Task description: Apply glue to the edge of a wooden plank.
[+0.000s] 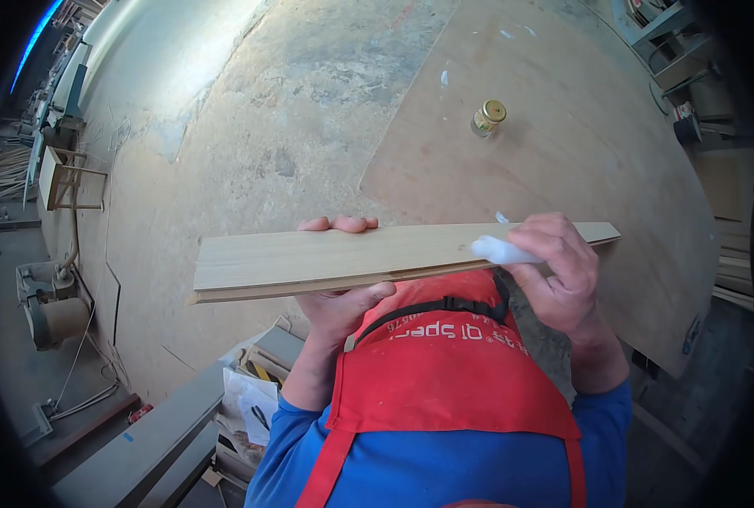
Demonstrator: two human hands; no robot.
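A long, pale wooden board (309,256) lies crosswise in front of my red apron. My left hand (339,309) grips it left of its middle, the thumb on the near edge and fingertips curling over the far edge. A dark seam or groove runs along the near edge. Pinched in my right hand (559,267) is a wad of white cotton (500,250), which rests on the board's upper face right of the middle. The board's narrow right end shows beyond that hand.
A glass jar with a gold lid (494,111) stands on a large brown sheet (580,127) with a few white scraps. At the left are a wooden stool (53,178) and a motor-like machine (55,305). Papers (250,405) lie by a grey bench (152,432) at the lower left.
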